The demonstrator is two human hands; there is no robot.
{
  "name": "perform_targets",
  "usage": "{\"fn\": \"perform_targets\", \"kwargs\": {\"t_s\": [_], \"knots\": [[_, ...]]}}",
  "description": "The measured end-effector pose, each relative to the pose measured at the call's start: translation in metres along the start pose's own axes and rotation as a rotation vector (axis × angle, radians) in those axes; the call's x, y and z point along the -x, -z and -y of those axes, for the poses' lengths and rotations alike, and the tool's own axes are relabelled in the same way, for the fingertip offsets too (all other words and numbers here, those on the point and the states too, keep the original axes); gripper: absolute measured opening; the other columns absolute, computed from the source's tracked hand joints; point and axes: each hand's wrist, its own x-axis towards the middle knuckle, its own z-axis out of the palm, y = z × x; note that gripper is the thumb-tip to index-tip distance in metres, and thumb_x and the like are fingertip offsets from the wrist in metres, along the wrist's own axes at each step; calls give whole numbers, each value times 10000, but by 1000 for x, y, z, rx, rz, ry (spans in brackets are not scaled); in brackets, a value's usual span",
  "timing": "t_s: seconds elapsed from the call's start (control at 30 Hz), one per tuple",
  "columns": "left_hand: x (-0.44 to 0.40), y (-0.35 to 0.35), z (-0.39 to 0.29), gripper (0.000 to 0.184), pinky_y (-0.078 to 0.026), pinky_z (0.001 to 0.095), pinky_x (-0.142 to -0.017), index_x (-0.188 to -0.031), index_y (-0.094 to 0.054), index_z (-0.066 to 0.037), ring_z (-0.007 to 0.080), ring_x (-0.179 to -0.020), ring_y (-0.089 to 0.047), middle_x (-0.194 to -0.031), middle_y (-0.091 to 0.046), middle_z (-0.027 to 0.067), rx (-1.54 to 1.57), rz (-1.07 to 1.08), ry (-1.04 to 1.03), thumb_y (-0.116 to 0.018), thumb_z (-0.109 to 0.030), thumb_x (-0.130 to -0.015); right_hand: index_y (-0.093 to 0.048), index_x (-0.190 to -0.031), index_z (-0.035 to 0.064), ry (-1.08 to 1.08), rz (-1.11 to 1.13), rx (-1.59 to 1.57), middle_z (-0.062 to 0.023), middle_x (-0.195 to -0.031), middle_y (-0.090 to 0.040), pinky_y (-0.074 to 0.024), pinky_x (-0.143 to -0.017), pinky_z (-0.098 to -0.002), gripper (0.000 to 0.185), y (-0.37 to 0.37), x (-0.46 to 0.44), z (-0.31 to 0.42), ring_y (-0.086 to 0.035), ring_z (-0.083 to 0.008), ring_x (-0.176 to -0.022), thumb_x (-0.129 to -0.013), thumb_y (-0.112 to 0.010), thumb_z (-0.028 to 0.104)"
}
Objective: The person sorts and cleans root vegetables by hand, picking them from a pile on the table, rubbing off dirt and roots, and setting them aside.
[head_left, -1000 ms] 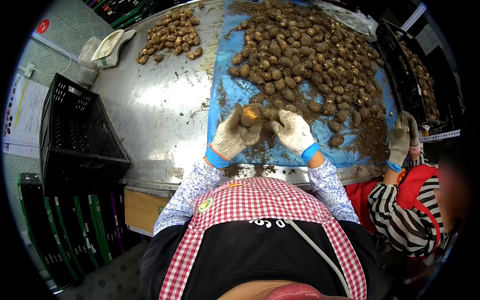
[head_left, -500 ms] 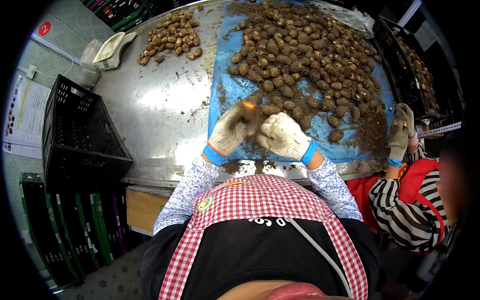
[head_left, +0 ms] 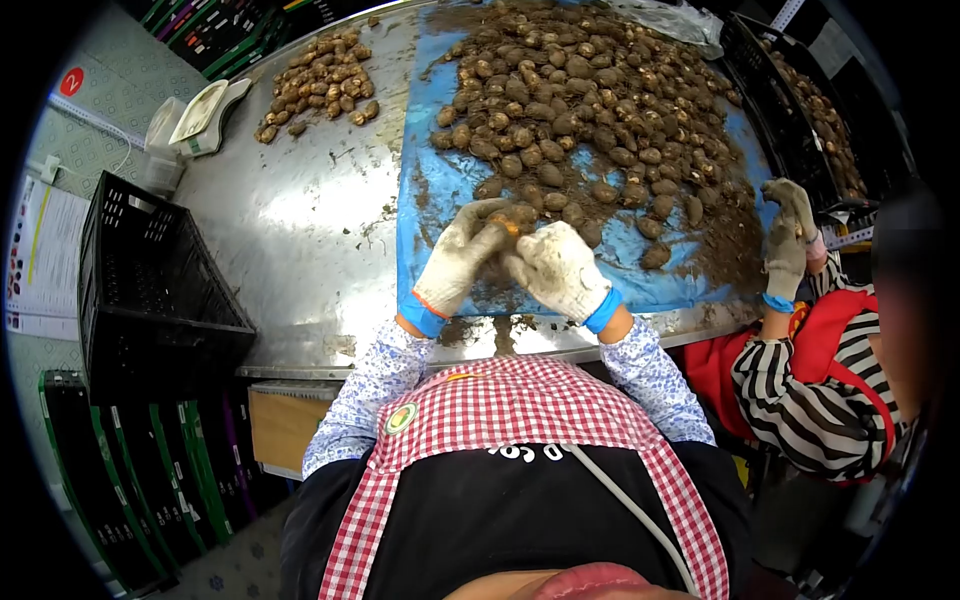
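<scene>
A brown, soil-covered taro with an orange patch is held just above the near edge of the big heap. My left hand, in a dirty off-white knit glove with a blue band at the wrist, is wrapped round it. Gloved the same way, my right hand has its fingers curled in against the taro's near side; their tips are partly hidden. Beyond both hands, a large heap of taros with roots and loose soil lies on a blue sheet.
A smaller pile of cleaner taros lies on the metal table, near a scale. A black crate stands left. On the right are a co-worker's gloved hands and a crate holding taros.
The view has shifted slightly, so the table's things sit a little further left. My hands have turned the taro, and its orange patch now faces me between them.
</scene>
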Motion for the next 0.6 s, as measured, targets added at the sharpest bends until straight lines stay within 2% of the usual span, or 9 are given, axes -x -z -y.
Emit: {"fn": "perform_targets", "kwargs": {"t_s": [0.07,0.1,0.2,0.23,0.33,0.4,0.47,0.57,0.6], "knots": [[-2,12,17,416,-567,326,-832,-1303,-441,35,262,-1051,-611,-1197,-561,192,329,1,88,-502,-214,-976,-583,-693,74,69,-127,-52,-101,-599,-572,-479,-543,-386,241,-2,7,-2,-588,-272,-562,-861,-616,244],[1,5,17,395,-588,340,-777,-1272,-450,57,276,-955,-650,-1148,-579,198,668,-104,198,-466,-219,-990,-577,-724,63,-139,0,-168,-90,-606,-554,-490,-560,-361,196,-3,12,-7,-584,-236,-587,-875,-580,188],[2,-8,18,399,-550,306,-735,-1293,-476,9,216,-949,-619,-1134,-591,152,676,36,149,-483,-256,-995,-559,-943,2,-445,-101,-622,-158,-852,-663,-534,-684,-396,240,-9,35,-37,-655,-288,-786,-931,-533,240],[-1,-9,24,383,-546,295,-724,-1300,-467,-6,196,-913,-623,-1113,-591,134,624,137,97,-468,-247,-1002,-550,-1014,-2,-343,-116,-406,-185,-941,-673,-528,-722,-415,314,-5,42,-38,-658,-329,-858,-933,-543,300],[-5,-30,26,361,-541,276,-707,-1301,-465,-26,157,-874,-618,-1086,-592,106,338,43,62,-462,-233,-1005,-559,-1014,7,-444,-140,-121,-193,-918,-670,-517,-730,-417,371,-24,52,-34,-653,-351,-853,-915,-566,365],[-14,-39,34,380,-549,282,-716,-1324,-438,-33,156,-874,-618,-1086,-592,98,211,25,51,-474,-225,-998,-579,-915,16,-576,62,-289,-185,-824,-648,-502,-712,-428,383,25,33,-5,-650,-343,-788,-891,-596,397],[-17,-37,38,437,-572,328,-791,-1375,-367,-16,222,-958,-636,-1126,-586,131,114,91,112,-474,-208,-997,-565,-849,29,-392,50,-160,-165,-750,-615,-494,-676,-432,328,15,35,-21,-625,-332,-708,-889,-602,353],[-19,-40,36,406,-557,301,-697,-1335,-431,-24,191,-861,-621,-1098,-593,121,185,95,150,-495,-225,-988,-550,-810,38,-242,-38,-200,-144,-701,-574,-486,-646,-436,274,13,43,-27,-592,-324,-657,-899,-578,295],[-18,-40,37,397,-552,292,-666,-1322,-452,-26,181,-828,-616,-1089,-595,118,210,93,165,-502,-231,-985,-544,-802,40,-417,-39,-319,-135,-703,-567,-486,-647,-430,257,9,45,-35,-586,-312,-656,-904,-567,274]]}}
